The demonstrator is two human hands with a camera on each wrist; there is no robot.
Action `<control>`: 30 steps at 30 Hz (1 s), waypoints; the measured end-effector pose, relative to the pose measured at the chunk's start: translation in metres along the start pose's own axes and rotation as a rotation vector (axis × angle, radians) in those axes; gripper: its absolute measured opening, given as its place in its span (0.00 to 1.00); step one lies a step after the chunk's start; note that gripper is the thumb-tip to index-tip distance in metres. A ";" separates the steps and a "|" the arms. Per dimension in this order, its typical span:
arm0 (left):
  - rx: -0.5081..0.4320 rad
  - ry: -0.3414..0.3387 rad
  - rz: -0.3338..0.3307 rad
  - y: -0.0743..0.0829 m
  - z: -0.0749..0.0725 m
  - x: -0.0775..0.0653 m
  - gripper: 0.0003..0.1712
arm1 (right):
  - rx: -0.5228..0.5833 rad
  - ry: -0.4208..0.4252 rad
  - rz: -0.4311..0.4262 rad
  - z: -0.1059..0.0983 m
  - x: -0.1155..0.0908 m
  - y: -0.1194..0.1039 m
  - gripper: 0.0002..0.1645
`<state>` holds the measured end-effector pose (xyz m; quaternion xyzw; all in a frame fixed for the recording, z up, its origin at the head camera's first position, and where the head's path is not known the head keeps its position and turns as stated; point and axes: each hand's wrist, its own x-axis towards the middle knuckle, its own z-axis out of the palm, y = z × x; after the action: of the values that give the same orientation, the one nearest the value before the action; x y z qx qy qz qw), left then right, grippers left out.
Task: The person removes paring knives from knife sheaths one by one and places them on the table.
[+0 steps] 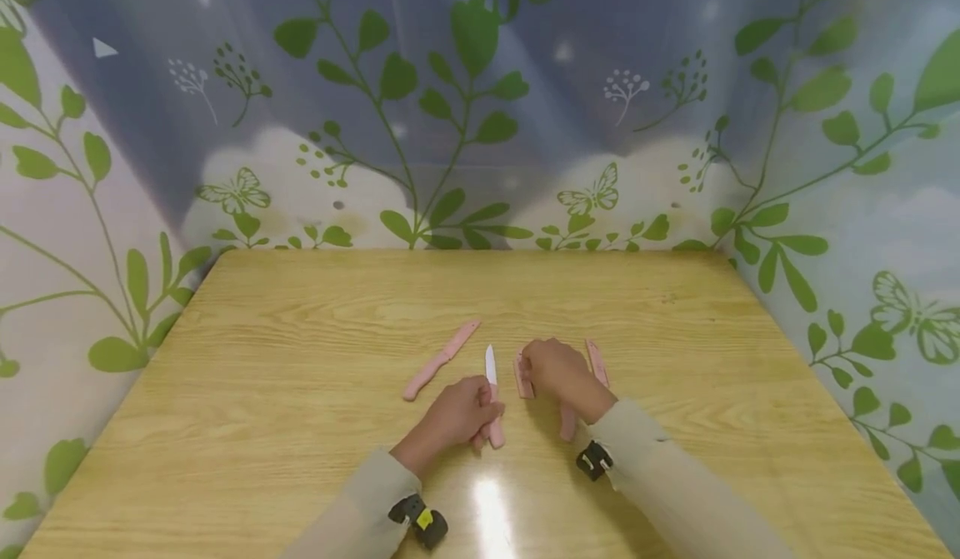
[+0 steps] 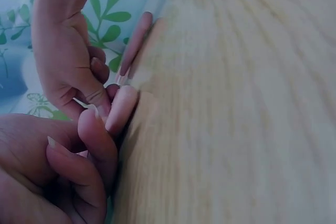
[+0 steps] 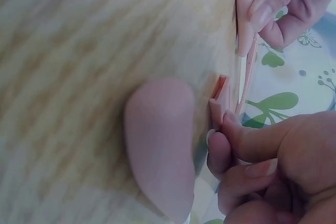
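My left hand (image 1: 453, 413) pinches the pink handle of a small paring knife (image 1: 497, 436), its bare blade (image 1: 491, 365) pointing away from me. Just to the right, my right hand (image 1: 561, 371) pinches a pink blade sheath (image 1: 523, 386) between thumb and fingertips. The right wrist view shows that sheath's hollow open end (image 3: 221, 90) facing back along the table. Beneath my right wrist lies another pink handle (image 1: 567, 421), its far part hidden by the hand. Beyond that hand rests a slim pink piece like a sheath (image 1: 597, 363).
A pink knife in its sheath (image 1: 442, 361) lies slanted on the table left of my hands. The wooden table (image 1: 300, 309) runs back to a leaf-patterned cloth (image 1: 480, 184), and similar cloth hangs along both sides. Light glares off the wood near its front.
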<state>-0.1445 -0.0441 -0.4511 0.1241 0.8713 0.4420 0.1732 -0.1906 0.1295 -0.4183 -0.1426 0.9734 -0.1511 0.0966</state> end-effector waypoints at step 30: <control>-0.160 -0.003 -0.100 -0.003 -0.007 -0.001 0.16 | -0.016 -0.002 0.049 -0.002 -0.002 -0.003 0.12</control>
<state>-0.1463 -0.0513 -0.4495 0.0671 0.8379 0.5010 0.2057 -0.1882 0.1281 -0.4151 -0.1197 0.9777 -0.1406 0.1001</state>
